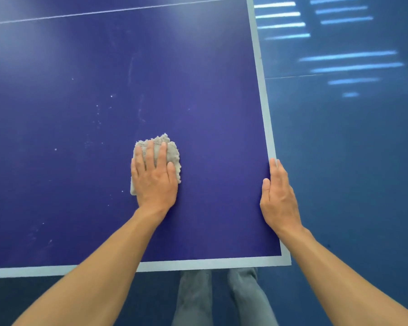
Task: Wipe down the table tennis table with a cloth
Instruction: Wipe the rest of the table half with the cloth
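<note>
The dark blue table tennis table [210, 90] fills most of the view, with a pale border along its right and near edges. A crumpled grey cloth [172, 151] lies on the tabletop near the middle. My left hand [153, 177] presses flat on the cloth with straight fingers. My right hand [278, 196] rests against the table's right edge, fingers straight along the border and thumb on the top surface. White specks and faint smears dot the tabletop left of the cloth.
A white centre line [108, 11] crosses the far part of the table. The blue floor [351, 161] lies to the right, with bright light stripes at the top right. My grey trouser legs [219, 300] show below the near edge.
</note>
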### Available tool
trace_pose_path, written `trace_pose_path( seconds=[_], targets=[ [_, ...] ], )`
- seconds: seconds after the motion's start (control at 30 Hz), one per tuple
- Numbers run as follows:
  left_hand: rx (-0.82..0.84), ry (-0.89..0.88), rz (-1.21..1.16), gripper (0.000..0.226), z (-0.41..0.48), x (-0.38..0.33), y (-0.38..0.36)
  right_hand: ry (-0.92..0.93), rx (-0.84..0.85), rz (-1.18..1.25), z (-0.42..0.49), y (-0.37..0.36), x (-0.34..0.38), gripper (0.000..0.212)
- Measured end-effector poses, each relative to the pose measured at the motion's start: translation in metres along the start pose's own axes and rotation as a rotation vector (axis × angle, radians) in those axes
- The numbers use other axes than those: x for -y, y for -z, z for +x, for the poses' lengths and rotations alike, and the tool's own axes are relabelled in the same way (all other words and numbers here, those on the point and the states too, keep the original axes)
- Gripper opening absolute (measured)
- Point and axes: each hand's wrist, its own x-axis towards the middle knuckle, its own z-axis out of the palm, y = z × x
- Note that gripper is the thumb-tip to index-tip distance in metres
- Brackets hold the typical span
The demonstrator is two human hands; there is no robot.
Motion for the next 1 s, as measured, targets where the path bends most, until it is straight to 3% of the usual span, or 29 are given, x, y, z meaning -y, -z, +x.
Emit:
trace_pose_path(
  seconds=[0.07,0.23,0.33,0.4,0.5,0.57,0.63,0.73,0.87,0.93,1.0],
  targets=[
    [-0.016,-0.127,-0.007,0.06,-0.031,-0.022,-0.009,0.013,-0.033,-0.026,0.0,-0.004,-0.001,0.057],
    [0.136,-0.988,-0.046,0.06,-0.136,-0.077,-0.038,0.058,-0.057,-0.109,0.002,-0.008,-0.006,0.056],
    [0.175,-1.171,-0.034,0.054,-0.126,-0.073,-0.033,0.075,-0.074,-0.154,0.003,-0.01,-0.008,0.054],
    [0.092,-1.094,0.011,0.053,-0.081,-0.057,-0.021,0.088,-0.133,-0.222,0.003,-0.01,-0.007,0.053],
    [-0.025,-0.774,-0.029,0.051,-0.002,-0.03,0.003,0.205,-0.255,-0.233,0.001,-0.011,0.006,0.057],
    [0.121,-0.542,-0.277,0.049,0.026,-0.021,0.016,0.387,-0.286,-0.18,-0.001,-0.019,0.027,0.056],
    [0.249,-0.453,-0.544,0.054,0.033,-0.021,0.026,0.539,-0.243,-0.163,-0.003,-0.034,0.055,0.056],
    [0.206,-0.362,-0.708,0.057,0.024,-0.016,0.029,0.593,-0.086,-0.195,-0.001,-0.064,0.098,0.06],
    [-0.071,-0.239,-0.427,0.048,0.008,0.021,0.011,0.528,0.049,-0.471,0.014,-0.091,0.113,0.066],
    [-0.11,-0.206,-0.259,0.044,-0.001,0.04,-0.001,0.478,0.014,-0.552,0.031,-0.086,0.106,0.064],
    [-0.102,-0.226,-0.125,0.044,-0.011,0.054,-0.008,0.302,-0.047,-0.561,0.061,-0.074,0.103,0.067]
  ],
)
